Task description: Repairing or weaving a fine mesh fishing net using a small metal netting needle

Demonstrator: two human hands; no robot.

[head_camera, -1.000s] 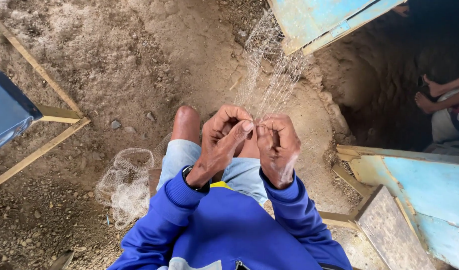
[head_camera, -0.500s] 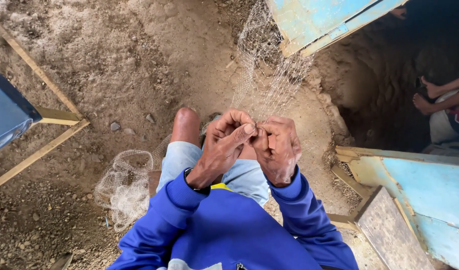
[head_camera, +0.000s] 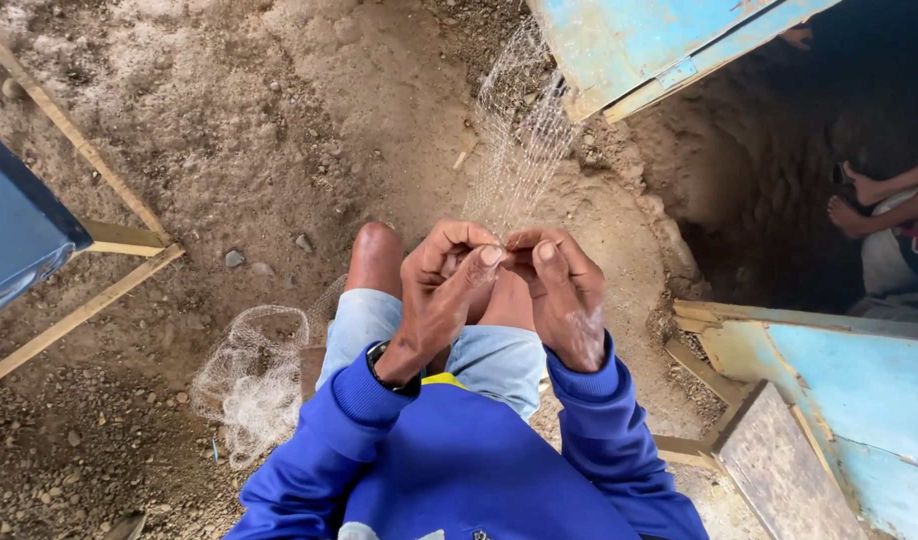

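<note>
A fine pale fishing net [head_camera: 524, 130] stretches from a blue-painted wooden corner at the top down to my hands. My left hand [head_camera: 441, 290] and my right hand [head_camera: 559, 295] meet over my knees, fingertips pinched together on the net's mesh. A black watch sits on my left wrist. More of the same net lies bunched in a heap [head_camera: 247, 375] on the dirt beside my left leg. I wear blue sleeves and light denim shorts.
Sandy, stony ground [head_camera: 279, 140] surrounds me. Blue-painted wooden panels [head_camera: 839, 370] stand at right, another blue panel with a wooden frame [head_camera: 19, 240] at left. A dark hollow at right holds another person's bare feet [head_camera: 859, 200].
My hands have stayed over my knees, with the fingers shifting slightly as they pinch the net. The stretched net has moved a little.
</note>
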